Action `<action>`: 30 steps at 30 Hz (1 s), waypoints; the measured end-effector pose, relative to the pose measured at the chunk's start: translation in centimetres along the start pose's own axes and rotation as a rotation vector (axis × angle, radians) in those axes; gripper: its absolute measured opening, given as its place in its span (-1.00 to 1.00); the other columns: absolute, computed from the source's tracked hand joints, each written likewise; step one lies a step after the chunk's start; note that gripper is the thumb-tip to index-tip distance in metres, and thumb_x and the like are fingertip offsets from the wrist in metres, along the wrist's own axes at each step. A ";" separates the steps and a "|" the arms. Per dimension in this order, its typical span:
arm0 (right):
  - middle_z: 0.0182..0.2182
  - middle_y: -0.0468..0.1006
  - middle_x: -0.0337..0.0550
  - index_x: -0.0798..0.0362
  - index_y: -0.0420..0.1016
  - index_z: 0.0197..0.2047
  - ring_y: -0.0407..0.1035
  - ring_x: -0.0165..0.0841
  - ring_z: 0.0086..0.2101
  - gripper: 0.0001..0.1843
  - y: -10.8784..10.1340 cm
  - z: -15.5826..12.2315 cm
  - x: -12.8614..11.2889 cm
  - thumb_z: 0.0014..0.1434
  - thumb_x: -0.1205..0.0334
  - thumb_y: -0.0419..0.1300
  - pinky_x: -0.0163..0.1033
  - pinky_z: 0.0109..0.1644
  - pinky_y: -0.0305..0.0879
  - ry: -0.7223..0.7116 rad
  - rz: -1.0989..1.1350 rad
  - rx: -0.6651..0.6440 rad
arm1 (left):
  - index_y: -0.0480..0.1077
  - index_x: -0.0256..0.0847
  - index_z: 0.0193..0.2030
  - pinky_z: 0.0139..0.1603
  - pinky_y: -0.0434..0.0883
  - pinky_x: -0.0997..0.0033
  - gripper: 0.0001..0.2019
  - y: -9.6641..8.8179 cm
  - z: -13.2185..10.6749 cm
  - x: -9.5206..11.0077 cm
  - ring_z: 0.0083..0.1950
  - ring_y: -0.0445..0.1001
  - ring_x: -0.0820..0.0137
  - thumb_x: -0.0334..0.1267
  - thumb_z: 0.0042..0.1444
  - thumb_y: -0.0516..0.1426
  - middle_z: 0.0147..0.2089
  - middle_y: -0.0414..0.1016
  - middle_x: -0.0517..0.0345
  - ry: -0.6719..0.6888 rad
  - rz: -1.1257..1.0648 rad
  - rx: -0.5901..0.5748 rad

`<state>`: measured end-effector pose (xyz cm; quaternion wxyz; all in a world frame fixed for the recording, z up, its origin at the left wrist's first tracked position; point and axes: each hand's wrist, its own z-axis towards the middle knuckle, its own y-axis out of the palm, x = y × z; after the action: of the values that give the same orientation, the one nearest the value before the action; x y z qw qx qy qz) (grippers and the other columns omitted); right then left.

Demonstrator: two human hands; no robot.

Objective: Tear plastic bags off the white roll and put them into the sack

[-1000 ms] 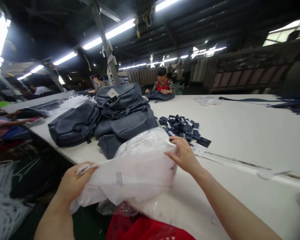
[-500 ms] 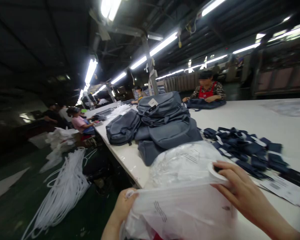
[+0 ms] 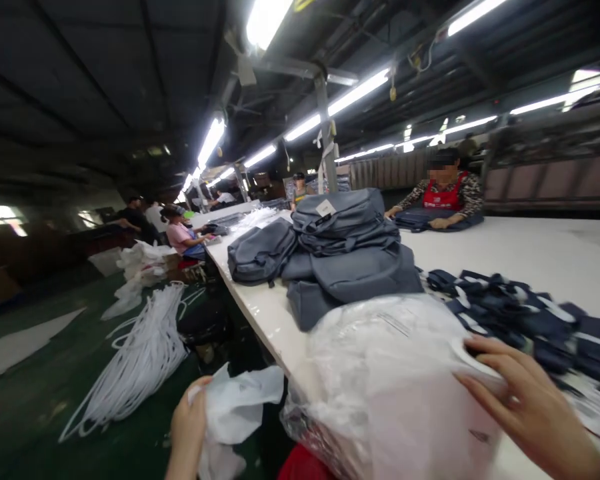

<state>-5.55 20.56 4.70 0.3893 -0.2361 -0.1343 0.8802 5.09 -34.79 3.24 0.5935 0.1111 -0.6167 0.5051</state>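
Observation:
My left hand (image 3: 190, 420) is closed on a thin, crumpled white sheet (image 3: 237, 403), held out past the table's near left edge. My right hand (image 3: 523, 397) grips a white ring-shaped roll (image 3: 475, 360), which looks like tape. That hand sits over the right side of a clear plastic bag (image 3: 375, 333) with printed lines. The bag lies bunched at the near end of the table, a pale flat surface showing at its front. Whether my right fingers also pinch the plastic, I cannot tell. Just beyond the bag rises a pile of grey-blue backpacks (image 3: 350, 267).
Bundled dark straps (image 3: 520, 310) lie on the white table (image 3: 520, 247) at right. Across it, a person in a red apron (image 3: 445, 197) handles a dark bag. A bundle of white cords (image 3: 135, 360) is on the floor at left, beside a dark stool (image 3: 203, 323).
My left hand has moved left and down, away from the plastic bag, with the crumpled white sheet now in it. My right hand keeps the roll. The view has shifted left.

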 end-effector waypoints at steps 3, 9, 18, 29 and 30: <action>-0.06 0.53 0.04 -0.03 0.37 -0.21 0.44 -0.04 -0.01 -0.70 -2.3 0.0 -1.9 0.20 -0.08 0.23 0.13 0.05 0.41 0.001 -0.025 -0.026 | 0.42 -0.15 -0.44 -0.31 0.38 0.36 -0.73 0.4 -1.7 4.1 -0.33 0.44 0.24 -0.02 -0.06 0.04 -0.43 0.46 0.16 0.031 -0.053 -0.242; -0.01 0.47 0.07 -0.02 0.28 -0.19 0.39 -0.07 0.05 -0.68 -4.6 -1.3 -3.9 0.13 0.15 0.36 0.10 0.08 0.41 -0.014 -0.007 -0.042 | 0.49 -0.25 -0.36 -0.31 0.28 0.46 -0.61 5.5 -5.8 12.1 -0.36 0.31 0.37 0.09 -0.07 0.23 -0.41 0.42 0.16 0.327 -0.060 -1.685; -0.02 0.48 0.07 0.00 0.30 -0.20 0.41 -0.06 0.02 -0.68 -10.3 -2.1 -3.4 0.08 0.25 0.38 0.10 0.07 0.43 -0.041 -0.166 -0.006 | 0.48 -0.27 -0.27 -0.25 0.43 0.38 -0.76 23.2 -10.7 17.0 -0.31 0.47 0.40 -0.12 0.05 0.24 -0.33 0.51 0.17 0.282 0.318 -1.654; -0.03 0.46 0.06 0.00 0.27 -0.21 0.37 -0.08 0.02 -0.74 -11.4 -4.6 -1.9 0.15 0.22 0.31 0.10 0.04 0.42 0.092 -0.302 0.045 | 0.20 -0.22 0.32 0.38 0.06 -0.25 -0.46 36.4 -11.5 24.5 0.44 0.06 0.02 -0.01 0.28 0.07 0.44 0.07 -0.14 0.792 0.504 -0.694; -0.02 0.46 0.06 0.00 0.27 -0.21 0.36 -0.07 0.03 -0.74 -11.3 -4.5 -2.0 0.15 0.22 0.30 0.10 0.05 0.42 0.094 -0.294 0.034 | 0.19 -0.21 0.33 0.39 0.03 -0.25 -0.45 37.0 -12.2 23.8 0.45 0.03 0.01 -0.02 0.28 0.08 0.45 0.05 -0.13 0.847 0.539 -0.708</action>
<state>4.97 26.77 6.17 0.5238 -0.2484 -0.1338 0.8038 -21.05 2.60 2.60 0.6393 -0.4629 -0.4639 0.4023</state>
